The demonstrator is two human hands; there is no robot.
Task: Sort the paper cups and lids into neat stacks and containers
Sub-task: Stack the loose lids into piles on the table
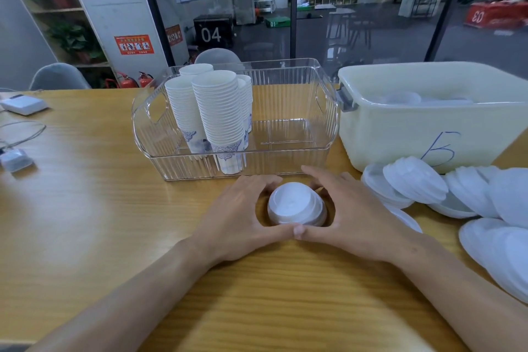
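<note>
- A short stack of lids (296, 204) is cupped on the table (85, 208) between the left hand (243, 217) and right hand (351, 214), fingers curved round it, thumbs meeting at the near side.
- Cup stacks (217, 111) are already stood in the clear bin (325, 100) just beyond.
- Loose lids (457, 194) (many, overlapping) are left unsorted beside the cream tub (400, 137).

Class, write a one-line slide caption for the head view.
Both hands, left hand and right hand, cup a small lid stack before the clear bin of stacked paper cups.
</note>
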